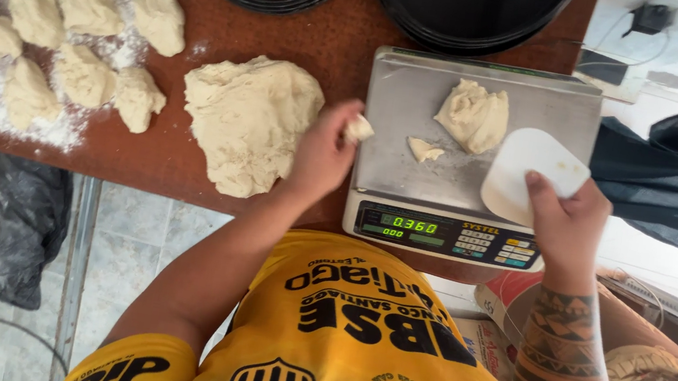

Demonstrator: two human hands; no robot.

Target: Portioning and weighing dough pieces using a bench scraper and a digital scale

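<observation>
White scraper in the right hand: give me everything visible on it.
The scraper is a flat white plastic-looking card with rounded corners and a few pale dough smears. It lies tilted over the near right corner of the scale tray. The right hand grips its lower right edge, thumb on top. It stays apart from the dough piece.

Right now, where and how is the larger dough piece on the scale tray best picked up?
Grip the larger dough piece across its thick middle, coming from above on its left side. It lies flat on the scale tray; the white scraper in the right hand crowds its lower right.
</observation>
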